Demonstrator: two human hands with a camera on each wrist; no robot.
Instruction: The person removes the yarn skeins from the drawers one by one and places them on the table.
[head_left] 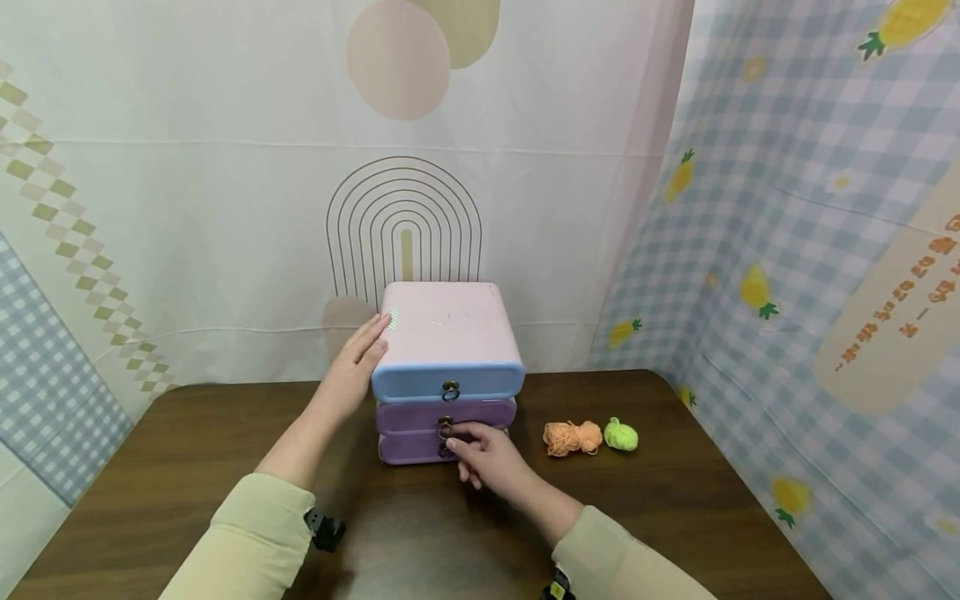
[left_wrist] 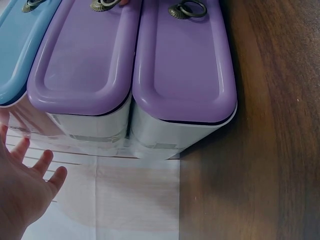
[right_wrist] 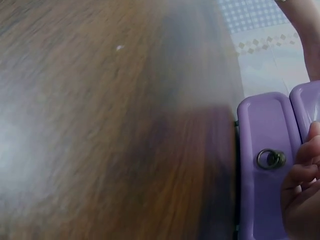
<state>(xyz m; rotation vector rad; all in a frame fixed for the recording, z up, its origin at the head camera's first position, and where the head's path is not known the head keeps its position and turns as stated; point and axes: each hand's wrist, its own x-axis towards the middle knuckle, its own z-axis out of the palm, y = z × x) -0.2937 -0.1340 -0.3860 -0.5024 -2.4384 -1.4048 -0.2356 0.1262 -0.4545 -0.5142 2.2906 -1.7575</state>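
A small drawer chest with a pink top (head_left: 450,325) stands on the table. Its front has a blue top drawer (head_left: 412,385), a purple middle drawer (head_left: 405,416) and a purple bottom drawer (head_left: 408,451), each with a metal ring pull. My left hand (head_left: 347,379) rests its straight fingers against the chest's upper left edge; the left wrist view shows these fingers (left_wrist: 44,161) spread. With thumb and forefinger, my right hand (head_left: 491,460) pinches the middle drawer's ring pull (head_left: 446,428). The bottom drawer's ring (right_wrist: 270,158) hangs free in the right wrist view.
Right of the chest lie an orange yarn bundle (head_left: 572,438) and a small green yarn ball (head_left: 621,435). The brown wooden table (head_left: 420,533) extends to a patterned curtain (head_left: 225,250) behind and a checked curtain (head_left: 795,250) at the right.
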